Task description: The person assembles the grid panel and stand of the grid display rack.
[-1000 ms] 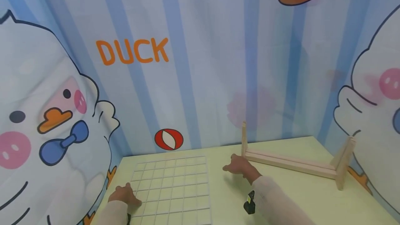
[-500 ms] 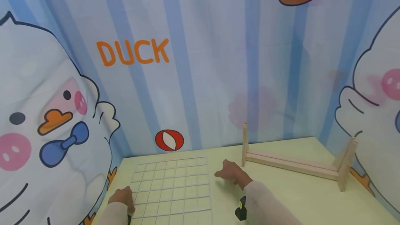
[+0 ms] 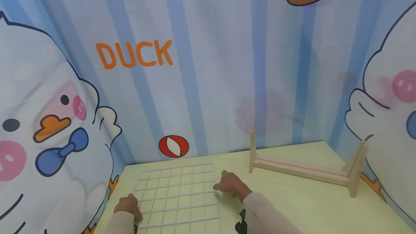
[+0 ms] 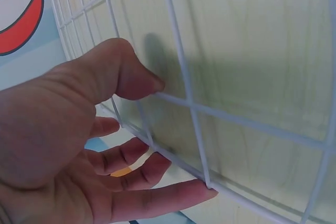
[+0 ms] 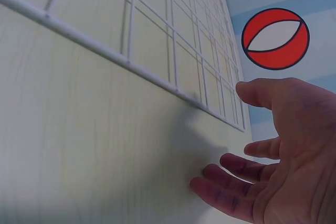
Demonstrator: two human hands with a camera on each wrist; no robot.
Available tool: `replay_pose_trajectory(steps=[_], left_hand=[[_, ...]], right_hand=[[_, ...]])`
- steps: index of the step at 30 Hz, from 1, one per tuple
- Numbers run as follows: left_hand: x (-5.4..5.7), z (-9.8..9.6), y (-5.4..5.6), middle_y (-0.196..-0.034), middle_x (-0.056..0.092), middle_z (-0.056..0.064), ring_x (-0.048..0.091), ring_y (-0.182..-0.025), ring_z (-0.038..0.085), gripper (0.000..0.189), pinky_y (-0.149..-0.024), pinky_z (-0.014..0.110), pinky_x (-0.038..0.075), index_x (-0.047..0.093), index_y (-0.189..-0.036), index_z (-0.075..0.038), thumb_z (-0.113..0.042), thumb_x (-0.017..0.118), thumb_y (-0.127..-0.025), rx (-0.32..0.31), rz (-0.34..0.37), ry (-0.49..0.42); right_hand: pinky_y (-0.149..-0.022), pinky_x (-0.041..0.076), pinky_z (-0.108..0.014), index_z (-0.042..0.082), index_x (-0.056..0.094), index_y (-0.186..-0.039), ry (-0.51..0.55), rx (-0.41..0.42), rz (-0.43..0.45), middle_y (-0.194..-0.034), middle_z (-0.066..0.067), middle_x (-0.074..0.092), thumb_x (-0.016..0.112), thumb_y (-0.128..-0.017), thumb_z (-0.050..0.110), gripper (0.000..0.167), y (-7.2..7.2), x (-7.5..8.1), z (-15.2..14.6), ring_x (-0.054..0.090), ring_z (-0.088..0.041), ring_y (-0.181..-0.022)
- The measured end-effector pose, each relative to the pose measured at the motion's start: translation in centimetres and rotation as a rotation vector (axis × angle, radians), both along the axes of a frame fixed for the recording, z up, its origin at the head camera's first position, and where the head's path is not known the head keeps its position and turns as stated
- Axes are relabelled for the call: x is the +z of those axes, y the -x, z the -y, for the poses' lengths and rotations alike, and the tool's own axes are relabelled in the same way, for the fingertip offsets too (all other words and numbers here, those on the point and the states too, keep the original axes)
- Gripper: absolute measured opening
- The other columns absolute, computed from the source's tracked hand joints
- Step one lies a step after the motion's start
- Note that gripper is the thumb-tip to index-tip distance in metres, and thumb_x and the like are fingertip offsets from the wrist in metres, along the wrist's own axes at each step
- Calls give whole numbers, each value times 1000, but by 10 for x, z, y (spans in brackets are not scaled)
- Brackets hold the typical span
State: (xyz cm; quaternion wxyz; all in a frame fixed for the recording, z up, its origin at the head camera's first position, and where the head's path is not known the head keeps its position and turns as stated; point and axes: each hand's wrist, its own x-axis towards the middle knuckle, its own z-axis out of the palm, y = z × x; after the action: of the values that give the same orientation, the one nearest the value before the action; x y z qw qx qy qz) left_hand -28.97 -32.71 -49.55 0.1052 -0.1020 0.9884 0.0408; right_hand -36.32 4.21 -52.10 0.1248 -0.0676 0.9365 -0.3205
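Observation:
A white wire grid panel [image 3: 177, 196] lies over the pale yellow table at the left in the head view. My left hand [image 3: 128, 206] grips its left edge. In the left wrist view, the thumb of that hand [image 4: 63, 108] reaches over a wire while the fingertips meet the outer edge wire from the other side. Beside the grid's right edge is my right hand [image 3: 231, 184], holding nothing. The right wrist view shows this hand [image 5: 296, 145] with thumb and fingers spread, the thumb tip overlapping the grid's far corner.
A wooden stand [image 3: 302, 170] with two upright end pieces joined by a long bar stands at the back right of the table [image 3: 276, 208]. Behind the table hangs a blue striped curtain [image 3: 221, 82] printed with duck figures.
My right hand has moved left from near the wooden stand to the grid's right edge. The left hand has closed in on the left edge. The stand stays where it was.

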Motion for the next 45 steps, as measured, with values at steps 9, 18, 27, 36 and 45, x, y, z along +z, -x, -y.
replay_pose_trajectory(steps=[9, 18, 27, 36, 45], left_hand=[[2, 2, 1, -83, 60, 20, 62, -81, 30, 41, -78, 46, 58, 50, -96, 11, -17, 76, -79, -1, 38, -49], [7, -4, 7, -90, 62, 24, 65, -86, 32, 49, -82, 47, 57, 52, -106, 15, -18, 78, -82, 46, 41, -67], [6, -7, 9, -91, 62, 27, 64, -83, 34, 50, -76, 49, 57, 54, -108, 16, -19, 77, -80, 32, -16, -69], [7, -1, 21, -94, 64, 25, 67, -84, 36, 55, -76, 52, 57, 55, -109, 12, -28, 78, -79, 58, -56, -91], [17, -3, 36, -107, 54, 35, 63, -88, 40, 74, -80, 57, 54, 44, -123, 16, -31, 78, -78, 89, -82, -119]], right_hand=[[-47, 47, -35, -8, 54, -113, 75, 0, -36, -84, -11, 55, 77, -85, 36, 57, -14, -2, 31, 56, -23, -63], [-67, 51, -45, -7, 51, -115, -78, -159, -162, -98, -21, 59, 86, -75, 38, 70, -12, -4, 51, 55, -27, -75], [-63, 49, -44, -3, 51, -106, -105, -210, -170, -87, -15, 56, 86, -72, 34, 61, -13, 6, 47, 54, -26, -71], [-63, 51, -44, -4, 52, -107, -118, -191, -197, -89, -15, 58, 85, -73, 39, 64, -1, 16, 40, 57, -26, -73], [-72, 56, -46, -7, 48, -129, -132, -203, -226, -111, -21, 62, 86, -76, 41, 81, 7, 37, 34, 66, -32, -87]])
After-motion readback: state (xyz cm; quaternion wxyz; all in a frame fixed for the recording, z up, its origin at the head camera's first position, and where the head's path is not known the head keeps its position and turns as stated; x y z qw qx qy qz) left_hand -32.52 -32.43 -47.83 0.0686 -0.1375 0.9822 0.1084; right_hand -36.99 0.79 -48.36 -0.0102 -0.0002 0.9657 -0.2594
